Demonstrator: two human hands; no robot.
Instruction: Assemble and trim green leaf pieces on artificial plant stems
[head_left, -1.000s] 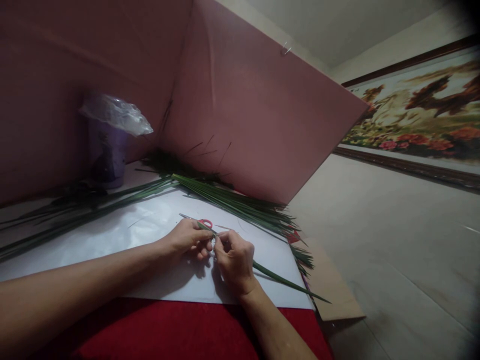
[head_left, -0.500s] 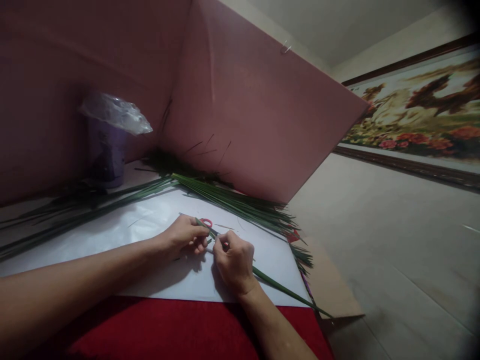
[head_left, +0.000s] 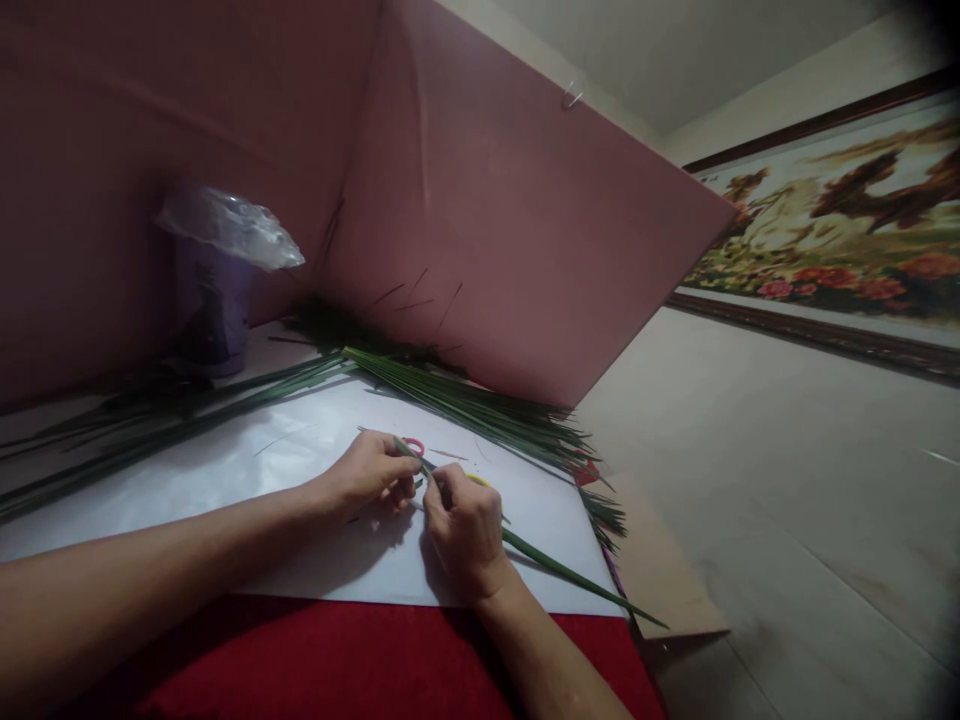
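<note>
My left hand (head_left: 375, 472) pinches the end of a long green leaf blade between thumb and fingers, above the white sheet (head_left: 300, 450). Close on its right, my right hand (head_left: 466, 525) is closed on the same leaf, fingertips pinching it. The leaf blade (head_left: 570, 575) runs out from under the right hand towards the lower right, past the table edge. Just behind the hands lie scissors, with a red handle loop (head_left: 413, 446) showing. A yellow curved piece (head_left: 478, 480) peeks out behind the right knuckles; the hand hides the rest.
Long green leaves (head_left: 472, 405) lie in a bundle along the back, and more leaves (head_left: 187, 425) stretch left. A purple container (head_left: 214, 310) with a clear plastic bag (head_left: 232, 225) on top stands back left. Pink panels (head_left: 510, 200) rise behind. Red cloth (head_left: 337, 660) covers the front.
My right hand has shifted slightly left and turned a little, and the yellow piece behind it now shows. My left hand has barely moved.
</note>
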